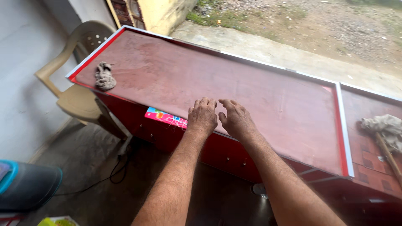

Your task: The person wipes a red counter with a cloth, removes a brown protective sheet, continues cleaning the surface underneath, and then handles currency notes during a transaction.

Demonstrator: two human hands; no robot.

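Item 1: reddish-brown counter top (259, 90), long, flat, w/ red and white edge strip; runs from 10 o'clock to 4 o'clock across view.

Item 2: left hand (202, 117), palm down on counter's near edge, approx. centre frame. Fingers loosely spread, flat, holding nothing.

Item 3: right hand (237, 120), just beside left hand at its 3 o'clock, palm down, fingers together and extended, nothing gripped.

Item 4: crumpled grey rag (104, 76), on counter at 9 o'clock, well apart from hands.

Item 5: colourful sticker (166, 118) on red counter front, just beside left hand at its 9 o'clock.

Item 6: beige plastic chair (77, 79), at 9 o'clock beyond counter end.

Item 7: pale cloth (383, 125) w/ wooden stick (389, 157), on adjoining surface at 3 o'clock.
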